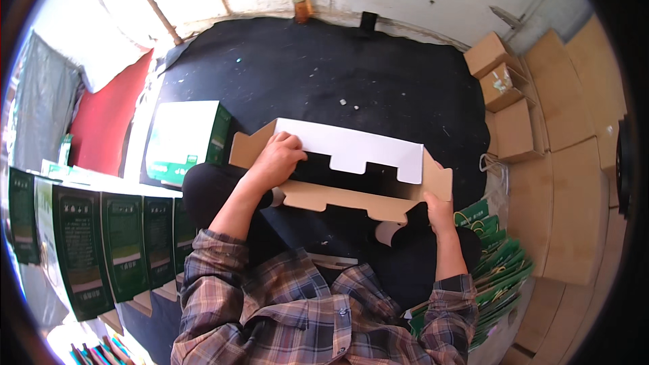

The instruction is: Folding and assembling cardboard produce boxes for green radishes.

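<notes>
An open carton is held at the view's centre. Its nine-o'clock end is gripped by the left hand, fingers curled; its four-o'clock end is pinched by the right hand. Through uneven squeezing, the carton could be creased or skewed.

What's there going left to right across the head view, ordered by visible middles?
Grey sheet → row of dark green boxes → white-and-green box → left hand → open white-and-brown carton, gripped by both hands → right hand → green paper bags → stacked brown cardboard boxes.
</notes>
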The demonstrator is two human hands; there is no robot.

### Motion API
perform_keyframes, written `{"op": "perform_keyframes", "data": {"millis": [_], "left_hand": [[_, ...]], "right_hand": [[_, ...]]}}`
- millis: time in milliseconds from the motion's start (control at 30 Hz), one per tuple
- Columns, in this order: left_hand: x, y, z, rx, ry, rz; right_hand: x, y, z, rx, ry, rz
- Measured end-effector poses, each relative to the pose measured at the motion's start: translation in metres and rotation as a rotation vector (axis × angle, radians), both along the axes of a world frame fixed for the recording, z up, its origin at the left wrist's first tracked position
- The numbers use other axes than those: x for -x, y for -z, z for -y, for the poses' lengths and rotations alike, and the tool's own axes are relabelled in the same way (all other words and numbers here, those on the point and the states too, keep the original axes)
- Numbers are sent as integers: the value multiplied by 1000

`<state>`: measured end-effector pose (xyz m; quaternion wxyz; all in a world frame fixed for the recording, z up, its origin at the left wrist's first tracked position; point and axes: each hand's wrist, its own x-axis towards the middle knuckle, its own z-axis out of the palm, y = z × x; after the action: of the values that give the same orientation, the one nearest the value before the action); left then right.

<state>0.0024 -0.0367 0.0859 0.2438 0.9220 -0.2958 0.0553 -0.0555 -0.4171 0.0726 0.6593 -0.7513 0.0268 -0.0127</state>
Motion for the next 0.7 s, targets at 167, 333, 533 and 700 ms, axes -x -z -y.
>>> {"op": "perform_keyframes", "data": {"millis": [167,333,533,700], "left_hand": [[2,2,-4,29,33,-110],[7,0,-10,-5,39,-148],[17,-16,-1,72,-33,-60],[44,-46,-22,382,-463,579]], "right_hand": [[-1,-6,-5,0,6,8],[2,-34,-21,79,-266,19],[-11,-10,-11,414,-313,-38],[-11,-9,-12,543,-343,-1]]}}
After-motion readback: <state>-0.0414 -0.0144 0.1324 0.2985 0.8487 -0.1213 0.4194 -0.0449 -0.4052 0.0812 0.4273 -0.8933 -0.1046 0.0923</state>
